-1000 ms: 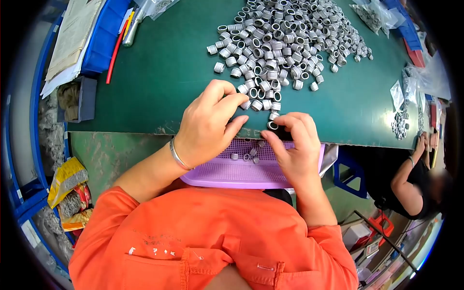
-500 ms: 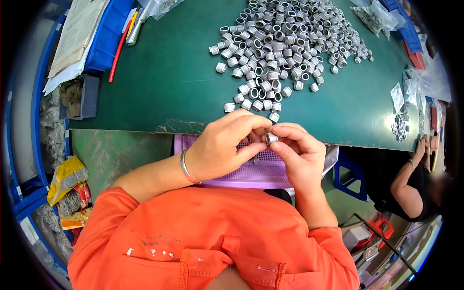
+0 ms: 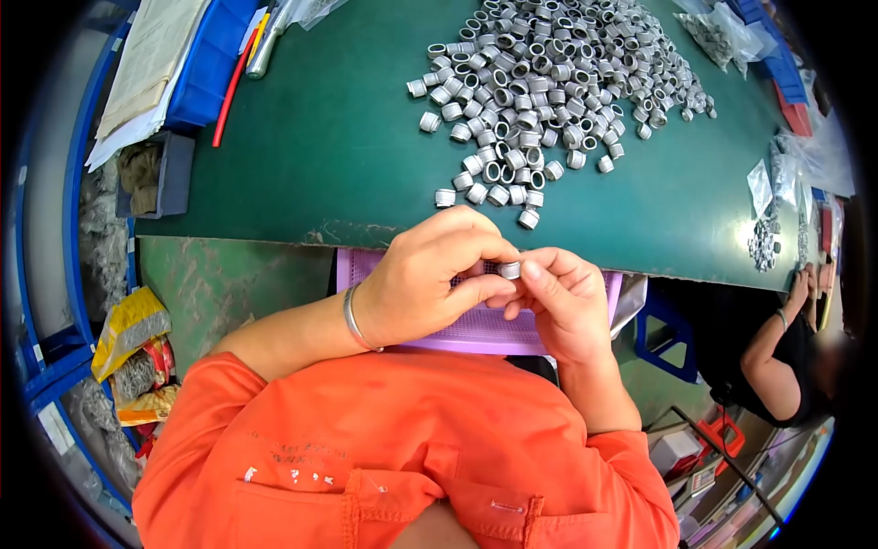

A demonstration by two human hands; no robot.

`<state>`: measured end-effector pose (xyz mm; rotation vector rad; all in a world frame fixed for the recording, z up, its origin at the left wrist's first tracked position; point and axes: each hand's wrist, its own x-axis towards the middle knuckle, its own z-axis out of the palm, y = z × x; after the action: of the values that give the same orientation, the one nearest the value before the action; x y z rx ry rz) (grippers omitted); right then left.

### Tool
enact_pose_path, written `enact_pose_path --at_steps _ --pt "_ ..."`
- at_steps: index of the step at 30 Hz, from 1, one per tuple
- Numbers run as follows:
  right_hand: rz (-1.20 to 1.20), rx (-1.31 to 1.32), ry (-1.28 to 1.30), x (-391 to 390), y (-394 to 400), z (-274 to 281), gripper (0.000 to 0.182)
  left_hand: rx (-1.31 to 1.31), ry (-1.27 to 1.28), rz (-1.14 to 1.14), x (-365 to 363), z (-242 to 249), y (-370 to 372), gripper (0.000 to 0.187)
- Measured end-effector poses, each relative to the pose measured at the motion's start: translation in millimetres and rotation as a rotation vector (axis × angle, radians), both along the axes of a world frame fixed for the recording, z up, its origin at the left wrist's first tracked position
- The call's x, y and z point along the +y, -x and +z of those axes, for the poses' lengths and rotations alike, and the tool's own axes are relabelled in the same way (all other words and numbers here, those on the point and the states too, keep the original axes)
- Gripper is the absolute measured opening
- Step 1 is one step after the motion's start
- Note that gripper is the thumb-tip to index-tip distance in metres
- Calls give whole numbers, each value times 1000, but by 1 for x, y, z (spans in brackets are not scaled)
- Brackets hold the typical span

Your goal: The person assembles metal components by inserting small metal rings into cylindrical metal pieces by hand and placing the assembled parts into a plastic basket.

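Note:
A small silver metal ring (image 3: 509,270) is pinched between the fingertips of both hands, over the front edge of the green table. My left hand (image 3: 437,274) is closed, thumb and fingers at the ring's left side. From the right, my right hand (image 3: 567,297) grips it with thumb and forefinger, also closed. Under the hands is a purple mesh basket (image 3: 448,340), partly covered by them. Beyond the fingers lies a big pile of similar metal rings (image 3: 549,101), with a single ring (image 3: 529,219) nearest the hands.
The green table (image 3: 302,137) carries a red stick (image 3: 226,114) and a blue bin (image 3: 203,69) with papers at left. A grey box (image 3: 166,178) sits at its left edge. Plastic bags (image 3: 722,41) lie at far right. Another person (image 3: 773,366) is at right, near a blue stool (image 3: 668,343).
The ring has turned between my fingers and now lies more sideways. My right thumb has moved up onto it. The whole view has shifted slightly.

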<state>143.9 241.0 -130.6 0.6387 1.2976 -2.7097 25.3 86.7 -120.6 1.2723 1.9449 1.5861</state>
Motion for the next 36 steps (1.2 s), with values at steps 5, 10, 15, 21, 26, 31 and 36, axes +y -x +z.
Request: enact_pose_path --at_steps 5,10,15,21,26,31,36 --pt "-65 50 -115 -4 0 6 16 -126 11 44 -2 -3 -2 21" --pt "-67 324 -608 -9 1 7 31 -227 6 44 -3 -1 -5 14" --pt "-44 179 -425 -12 -3 8 26 -437 16 5 -8 1 -6 7" --pt "-73 357 -1391 6 5 10 19 133 54 256 -18 1 12 10" --pt "-139 264 -1591 5 25 1 25 257 275 227 -16 1 17 32" --pt "-197 203 -1380 2 21 0 24 247 245 237 -17 -3 17 32" --pt "-167 182 -516 5 11 5 19 270 192 267 -15 -8 17 32"
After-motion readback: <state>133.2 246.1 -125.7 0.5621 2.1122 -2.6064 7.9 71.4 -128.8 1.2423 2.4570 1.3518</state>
